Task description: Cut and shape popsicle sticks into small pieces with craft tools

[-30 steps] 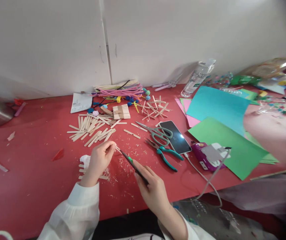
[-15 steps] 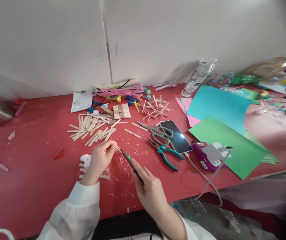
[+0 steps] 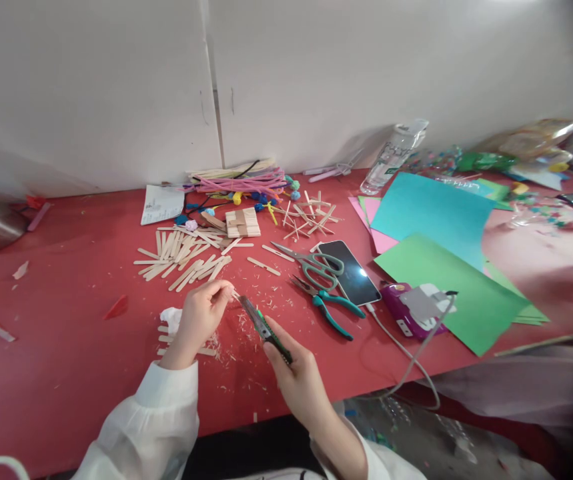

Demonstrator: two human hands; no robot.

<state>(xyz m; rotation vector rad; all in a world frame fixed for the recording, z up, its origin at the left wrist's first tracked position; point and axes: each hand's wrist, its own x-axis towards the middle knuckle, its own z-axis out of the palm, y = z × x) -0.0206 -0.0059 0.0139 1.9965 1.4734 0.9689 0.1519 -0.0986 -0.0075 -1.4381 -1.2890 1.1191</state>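
Between the fingertips of my left hand [image 3: 205, 319] is a thin wooden stick [image 3: 236, 295], mostly hidden by the fingers. My right hand [image 3: 296, 377] is wrapped round a green and black utility knife [image 3: 272, 337], its blade out and touching or close to the stick's end. Pale wood shavings [image 3: 239, 347] lie scattered below. Next to my left wrist are a crumpled white tissue [image 3: 171, 319] and several craft sticks [image 3: 207, 351], partly covered by the wrist. A loose pile of craft sticks [image 3: 181, 253] spreads beyond my left hand.
Scissors [image 3: 319, 261], teal-handled pliers [image 3: 333, 308] and a phone [image 3: 349, 270] lie right of my hands. A cable runs from a purple charger [image 3: 409, 310]. Coloured paper [image 3: 451, 287] and a clear bottle [image 3: 391, 157] are farther right. Pipe cleaners [image 3: 239, 181] lie by the wall.
The knife has turned in my right hand, so its flat side and more of its handle now show. My left hand stays almost where it was.
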